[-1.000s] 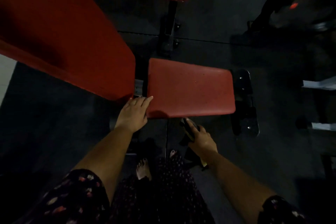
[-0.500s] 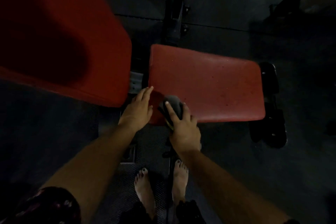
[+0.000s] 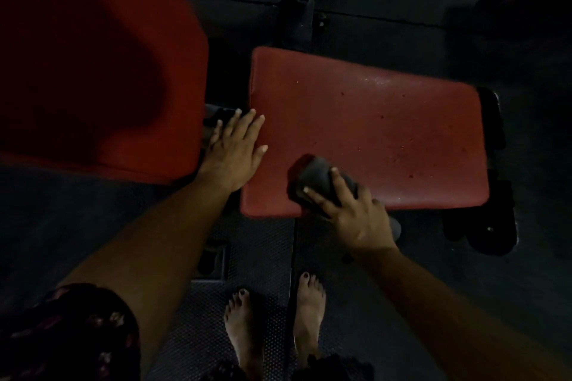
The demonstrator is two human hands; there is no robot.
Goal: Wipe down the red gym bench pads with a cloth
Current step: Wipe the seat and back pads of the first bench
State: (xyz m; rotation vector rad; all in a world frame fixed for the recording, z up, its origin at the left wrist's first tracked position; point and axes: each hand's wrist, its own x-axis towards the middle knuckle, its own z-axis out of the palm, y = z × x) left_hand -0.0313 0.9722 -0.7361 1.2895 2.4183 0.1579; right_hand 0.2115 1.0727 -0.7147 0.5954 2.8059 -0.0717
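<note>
The red seat pad [image 3: 387, 130] lies flat in the middle of the view, speckled with small marks. A larger red back pad [image 3: 93, 56] slopes up on the left. My right hand [image 3: 356, 213] presses a dark grey cloth [image 3: 315, 178] onto the seat pad's near edge, fingers spread over it. My left hand [image 3: 235, 148] rests flat on the seat pad's left edge, over the gap between the two pads, fingers straight.
The dark bench frame [image 3: 303, 0] runs away behind the seat pad, and a black bracket [image 3: 492, 164] sticks out at its right end. My bare feet [image 3: 272, 328] stand on dark rubber flooring [image 3: 464, 272] below the pad.
My right hand has slid the cloth to the right along the seat pad's near edge. My left hand has flattened out at the pad's left edge. The view has moved closer.
</note>
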